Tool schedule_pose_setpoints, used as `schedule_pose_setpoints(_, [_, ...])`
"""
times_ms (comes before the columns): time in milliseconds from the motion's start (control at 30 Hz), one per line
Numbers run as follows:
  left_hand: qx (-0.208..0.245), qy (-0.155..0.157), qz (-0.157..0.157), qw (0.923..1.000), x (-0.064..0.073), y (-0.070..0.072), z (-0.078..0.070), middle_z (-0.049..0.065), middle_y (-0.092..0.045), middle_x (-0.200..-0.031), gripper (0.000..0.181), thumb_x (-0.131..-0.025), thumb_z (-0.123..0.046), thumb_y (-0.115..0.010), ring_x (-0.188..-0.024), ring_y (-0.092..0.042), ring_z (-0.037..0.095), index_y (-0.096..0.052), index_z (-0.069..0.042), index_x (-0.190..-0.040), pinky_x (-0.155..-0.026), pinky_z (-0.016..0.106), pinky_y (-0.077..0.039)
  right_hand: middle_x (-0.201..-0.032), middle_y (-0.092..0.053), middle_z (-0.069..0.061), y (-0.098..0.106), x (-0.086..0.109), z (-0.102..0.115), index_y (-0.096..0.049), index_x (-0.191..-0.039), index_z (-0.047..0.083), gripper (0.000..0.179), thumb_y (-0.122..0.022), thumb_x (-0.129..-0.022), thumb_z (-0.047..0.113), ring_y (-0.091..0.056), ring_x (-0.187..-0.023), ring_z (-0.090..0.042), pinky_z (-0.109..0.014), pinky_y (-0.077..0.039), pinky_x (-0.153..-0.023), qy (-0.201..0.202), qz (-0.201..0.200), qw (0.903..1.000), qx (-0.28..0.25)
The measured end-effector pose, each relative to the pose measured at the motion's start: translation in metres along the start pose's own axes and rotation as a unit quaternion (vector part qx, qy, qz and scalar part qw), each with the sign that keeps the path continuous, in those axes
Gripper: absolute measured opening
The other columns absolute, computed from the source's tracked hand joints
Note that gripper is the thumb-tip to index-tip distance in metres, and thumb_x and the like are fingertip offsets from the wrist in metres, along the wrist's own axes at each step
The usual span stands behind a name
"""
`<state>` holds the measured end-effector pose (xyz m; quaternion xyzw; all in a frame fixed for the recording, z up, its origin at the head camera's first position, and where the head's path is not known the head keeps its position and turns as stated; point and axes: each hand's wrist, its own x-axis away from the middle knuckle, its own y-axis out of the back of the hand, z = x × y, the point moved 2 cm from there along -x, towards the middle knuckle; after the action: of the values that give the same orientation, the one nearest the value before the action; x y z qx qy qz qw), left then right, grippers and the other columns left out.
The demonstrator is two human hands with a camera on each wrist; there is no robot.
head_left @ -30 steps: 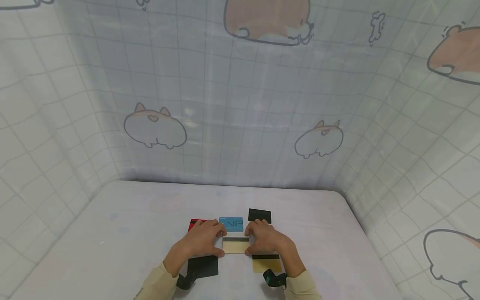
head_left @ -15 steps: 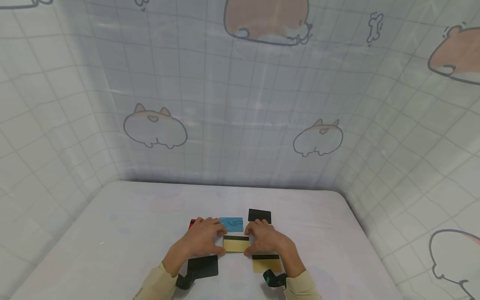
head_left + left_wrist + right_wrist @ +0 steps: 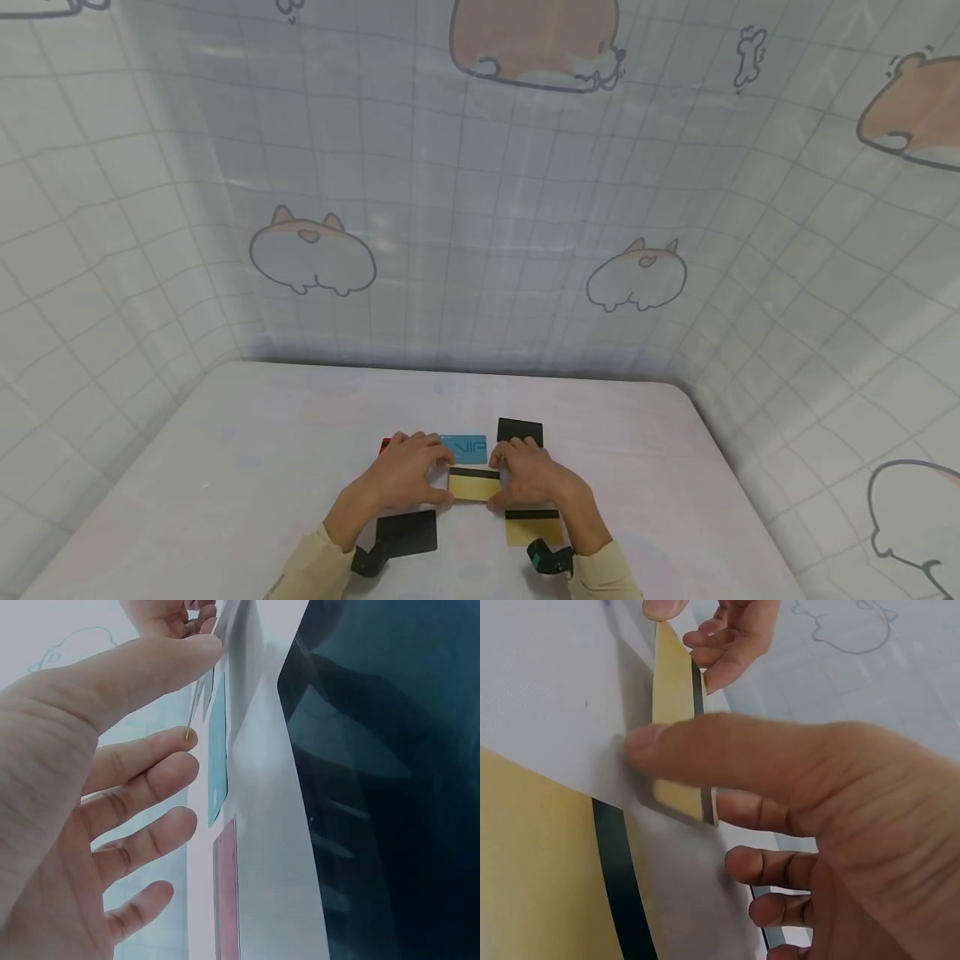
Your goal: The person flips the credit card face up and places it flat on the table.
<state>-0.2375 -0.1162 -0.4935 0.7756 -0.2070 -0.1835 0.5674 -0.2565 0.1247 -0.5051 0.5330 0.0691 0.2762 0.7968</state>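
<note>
A gold card with a dark stripe (image 3: 474,487) is held by its two short ends between both hands, close over the table. My left hand (image 3: 408,475) pinches the left end, thumb at the near corner and index fingertip at the far corner. At the opposite end, my right hand (image 3: 529,477) pinches with its thumb and index finger. The right wrist view shows the held card (image 3: 676,682) tilted, striped edge toward the index finger. A blue card marked VIP (image 3: 468,449) lies just beyond it. The left hand mostly covers a red card (image 3: 386,443).
Beyond the right hand lies a black card (image 3: 520,429). Nearer are another black card (image 3: 407,534) by the left wrist and a second striped gold card (image 3: 533,529) by the right wrist. The white table (image 3: 285,433) meets a grid-patterned curtain (image 3: 480,275) at its back edge.
The held gold card has shifted slightly away from the person, and its face has turned from pale to deeper gold with a darker stripe. Both hands stay nearly in place.
</note>
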Motion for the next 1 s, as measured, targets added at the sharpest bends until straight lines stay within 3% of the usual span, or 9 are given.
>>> schedule_pose_setpoints(167, [-0.005,-0.001,0.004,1.0000,0.000,-0.001,0.000,-0.013,-0.061,-0.099,0.048,-0.077,-0.056,-0.081,-0.102,-0.056,0.015,-0.073,-0.026,-0.113,-0.089,0.050,-0.040,-0.102,-0.053,0.008,0.003,0.001,0.000,-0.063,-0.110,0.025,0.051,-0.083,-0.071,0.050,-0.043,-0.095,-0.013,-0.039,-0.043,-0.082,0.007,-0.006,0.9999,-0.008])
schedule_pose_setpoints(500, [-0.004,-0.008,-0.004,1.0000,0.001,-0.005,0.003,-0.017,-0.056,-0.089,0.048,-0.075,-0.060,-0.081,-0.085,-0.049,0.007,-0.073,-0.028,-0.110,-0.086,0.048,-0.041,-0.103,-0.053,0.005,0.010,0.007,0.003,-0.061,-0.112,0.023,0.048,-0.081,-0.074,0.044,-0.043,-0.095,-0.013,-0.035,-0.041,-0.080,0.031,-0.028,0.9982,-0.042])
schedule_pose_setpoints(833, [0.020,-0.004,0.015,0.9997,0.004,-0.001,-0.003,-0.014,-0.060,-0.092,0.047,-0.075,-0.059,-0.081,-0.093,-0.054,0.011,-0.073,-0.027,-0.110,-0.090,0.052,-0.041,-0.102,-0.052,0.006,0.012,0.009,0.004,-0.060,-0.114,0.024,0.048,-0.080,-0.075,0.042,-0.042,-0.095,-0.015,-0.035,-0.041,-0.078,0.039,-0.045,0.9942,-0.089])
schedule_pose_setpoints(1000, [0.021,-0.006,0.018,0.9996,0.004,-0.001,-0.003,-0.016,-0.059,-0.093,0.046,-0.076,-0.059,-0.080,-0.096,-0.054,0.011,-0.073,-0.028,-0.109,-0.090,0.051,-0.041,-0.105,-0.054,0.003,0.013,0.011,0.005,-0.058,-0.114,0.025,0.047,-0.080,-0.076,0.041,-0.041,-0.098,-0.016,-0.039,-0.039,-0.082,0.061,-0.060,0.9901,-0.111])
